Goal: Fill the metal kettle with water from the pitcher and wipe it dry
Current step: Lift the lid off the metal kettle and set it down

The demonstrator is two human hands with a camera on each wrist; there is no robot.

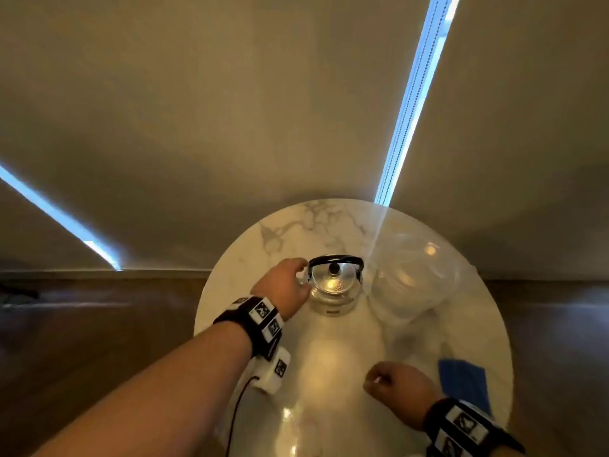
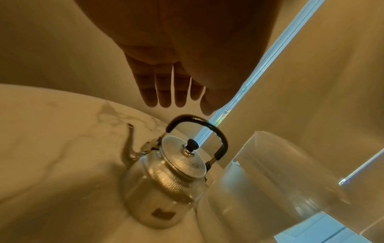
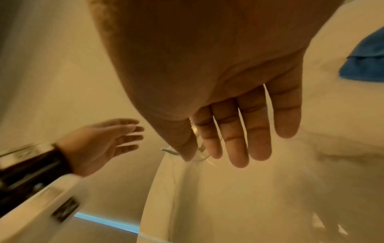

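Observation:
The metal kettle [image 1: 333, 288] stands upright in the middle of a round marble table [image 1: 329, 374]. Its lid is on, its black handle [image 2: 207, 126] is raised and its spout points left. My left hand [image 1: 286, 282] hovers at the kettle's left side. Its fingers [image 2: 166, 92] are straight, just above the handle, and hold nothing. A clear plastic pitcher [image 1: 412, 278] stands right of the kettle [image 2: 166, 177], close beside it. My right hand [image 1: 395, 387] floats over the near part of the table with relaxed, empty fingers [image 3: 239, 131]. A folded blue cloth [image 1: 463, 380] lies to its right.
The table's edge curves close on the left and on the near side, with dark wooden floor [image 1: 99, 324] below. A white unit with a black cable [image 1: 273, 374] hangs from my left wrist. Beige blinds [image 1: 230, 127] fill the background.

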